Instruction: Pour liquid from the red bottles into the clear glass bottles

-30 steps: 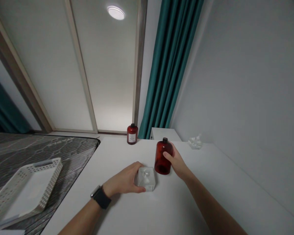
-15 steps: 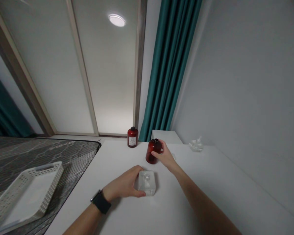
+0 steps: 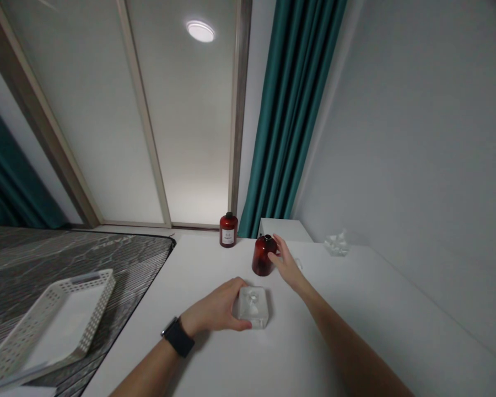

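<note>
My left hand (image 3: 221,307), with a dark watch on its wrist, is closed around the left side of a square clear glass bottle (image 3: 254,310), which stands on the white table (image 3: 289,347). A small round opening shows in its top. Just beyond it stands an uncapped dark red bottle (image 3: 262,259), upright. At that bottle's right side is my right hand (image 3: 287,262), its fingers apart and loosened; the thumb overlaps the bottle's edge. Farther back a second red bottle (image 3: 228,230) stands with a black cap and a white label.
A crumpled clear plastic piece (image 3: 337,244) lies at the table's back right. Behind the table is a white box-like surface (image 3: 285,227). On the dark grey surface to the left lies a white perforated basket (image 3: 103,292). The wall (image 3: 430,165) borders the right side.
My right hand has loosened its grip on the open red bottle and shifted slightly right of it. My left hand still holds the clear bottle. The whole view has shifted slightly.
</note>
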### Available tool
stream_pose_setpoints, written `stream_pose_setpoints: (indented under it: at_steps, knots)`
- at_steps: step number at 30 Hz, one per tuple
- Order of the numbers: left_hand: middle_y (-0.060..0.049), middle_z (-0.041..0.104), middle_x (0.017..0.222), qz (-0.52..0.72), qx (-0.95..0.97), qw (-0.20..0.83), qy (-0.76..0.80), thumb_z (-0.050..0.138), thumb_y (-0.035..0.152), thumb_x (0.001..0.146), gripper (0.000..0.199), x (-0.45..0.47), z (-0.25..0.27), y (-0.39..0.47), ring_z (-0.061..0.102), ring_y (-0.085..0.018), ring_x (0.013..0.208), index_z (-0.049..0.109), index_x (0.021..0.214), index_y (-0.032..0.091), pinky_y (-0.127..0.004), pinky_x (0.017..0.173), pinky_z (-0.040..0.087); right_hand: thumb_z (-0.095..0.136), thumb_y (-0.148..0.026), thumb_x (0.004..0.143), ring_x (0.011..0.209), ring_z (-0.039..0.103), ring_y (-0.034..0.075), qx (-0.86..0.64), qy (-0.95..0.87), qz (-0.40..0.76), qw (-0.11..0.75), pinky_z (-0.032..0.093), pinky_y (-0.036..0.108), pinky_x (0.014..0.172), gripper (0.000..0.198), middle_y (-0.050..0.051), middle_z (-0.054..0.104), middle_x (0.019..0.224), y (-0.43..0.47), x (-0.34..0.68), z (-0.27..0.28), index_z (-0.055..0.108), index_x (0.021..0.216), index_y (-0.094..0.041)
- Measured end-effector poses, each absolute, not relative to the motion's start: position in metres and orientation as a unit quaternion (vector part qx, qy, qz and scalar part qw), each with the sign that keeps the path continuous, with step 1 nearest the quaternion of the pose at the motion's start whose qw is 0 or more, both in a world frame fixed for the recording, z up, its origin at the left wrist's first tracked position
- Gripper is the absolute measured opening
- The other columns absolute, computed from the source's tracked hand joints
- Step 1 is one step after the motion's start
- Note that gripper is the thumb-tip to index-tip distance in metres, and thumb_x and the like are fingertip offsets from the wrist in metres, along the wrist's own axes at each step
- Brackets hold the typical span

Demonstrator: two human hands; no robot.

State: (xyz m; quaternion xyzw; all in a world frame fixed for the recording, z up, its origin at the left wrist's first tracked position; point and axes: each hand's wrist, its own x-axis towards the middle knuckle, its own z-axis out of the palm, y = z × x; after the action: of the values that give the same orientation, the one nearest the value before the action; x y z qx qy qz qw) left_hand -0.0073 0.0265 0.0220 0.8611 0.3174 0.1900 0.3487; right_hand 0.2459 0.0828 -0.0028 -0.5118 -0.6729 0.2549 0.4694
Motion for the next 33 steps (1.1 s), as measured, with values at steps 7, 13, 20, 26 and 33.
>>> stream_pose_setpoints:
  at_steps: [7,13,20,26,33]
  knots:
    - [-0.006,0.062,0.106,0.187,0.864,0.340,0.321,0.085,0.032,0.063,0.054,-0.008,0.022,0.026,0.059,-0.027,0.096,0.054,0.106,0.019,-0.038,0.084,0.050,0.051,-0.027,0.086,0.130,0.052,0.022,-0.476,-0.695,0.231,0.487,0.041,0.044,0.111,0.054,0.013,0.051,0.141,0.081,0.245,0.007,0.039,0.138,-0.022]
    - [-0.006,0.062,0.103,0.185,0.863,0.338,0.326,0.085,0.036,0.063,0.052,-0.007,0.021,0.026,0.059,-0.025,0.092,0.055,0.102,0.018,-0.035,0.080,0.049,0.061,-0.027,0.082,0.134,0.047,0.025,-0.453,-0.712,0.235,0.482,0.045,0.046,0.107,0.062,0.012,0.048,0.142,0.086,0.240,0.002,0.040,0.140,-0.026]
    - [-0.006,0.063,0.104,0.180,0.861,0.339,0.334,0.085,0.034,0.062,0.054,-0.007,0.024,0.025,0.059,-0.026,0.093,0.056,0.105,0.018,-0.035,0.082,0.049,0.063,-0.030,0.083,0.121,0.059,0.023,-0.434,-0.722,0.256,0.474,0.048,0.041,0.105,0.051,0.008,0.058,0.129,0.102,0.231,0.010,0.052,0.133,-0.026]
    - [-0.006,0.063,0.108,0.188,0.865,0.335,0.323,0.086,0.031,0.062,0.055,-0.007,0.024,0.025,0.060,-0.027,0.097,0.056,0.107,0.019,-0.037,0.086,0.049,0.076,-0.034,0.072,0.109,0.058,0.025,-0.518,-0.665,0.193,0.502,0.044,0.047,0.107,0.053,0.009,0.046,0.121,0.110,0.221,0.012,0.058,0.120,-0.021]
    - [-0.006,0.064,0.107,0.199,0.867,0.327,0.318,0.086,0.031,0.063,0.054,-0.008,0.020,0.026,0.060,-0.027,0.097,0.055,0.106,0.020,-0.037,0.085,0.049,0.067,-0.037,0.080,0.112,0.056,0.027,-0.534,-0.651,0.194,0.504,0.045,0.046,0.100,0.039,0.007,0.060,0.113,0.108,0.225,0.006,0.057,0.114,-0.023]
